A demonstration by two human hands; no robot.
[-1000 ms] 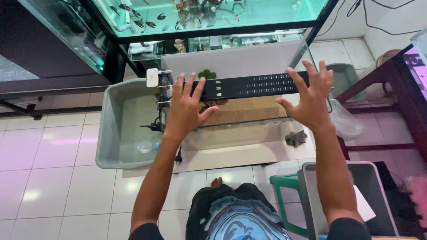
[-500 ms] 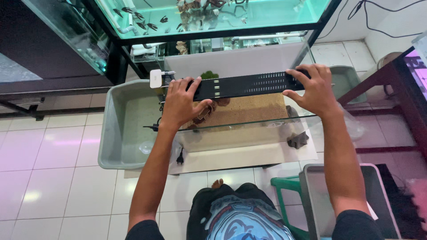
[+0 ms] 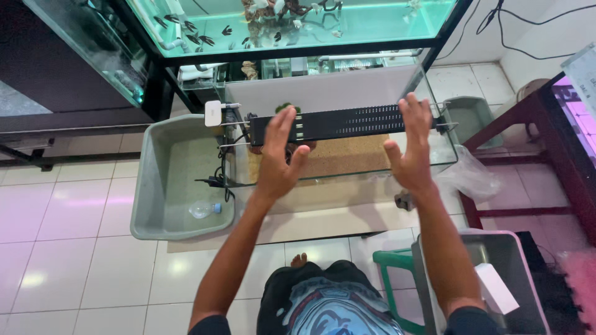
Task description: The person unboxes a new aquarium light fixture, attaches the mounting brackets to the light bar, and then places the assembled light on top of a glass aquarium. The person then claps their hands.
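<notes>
Bottom centre of frame: the person's lap and patterned shirt, one bare toe on white floor tiles [image 3: 81, 273]. Lower right: a grey bin [image 3: 528, 260] with a white block in it, cut off by the frame edge; a green stool [image 3: 391, 260] just beside it.

Mid frame: left hand [image 3: 277, 158] and right hand [image 3: 411, 152] both raised, palms forward, fingers spread wide, holding nothing. Each is over one end portion of the black light bar [image 3: 347, 122]. Cannot tell whether the fingertips touch the bar or hover just above it.

The light bar lies across the top rim of the small glass tank [image 3: 347, 170], centre of frame, with its wire legs at both ends on the rim. Judged: bar appears seated; the hands are not gripping it. Tank holds tan substrate and one green clump; water level not discernible.

Left: grey tub [image 3: 149, 186] with a plastic bottle [image 3: 205, 209] inside. The cable and white box at the bar's left end are hard to trace.

Top: lit aquarium [image 3: 298, 25] with dark fish, partly cropped.
</notes>
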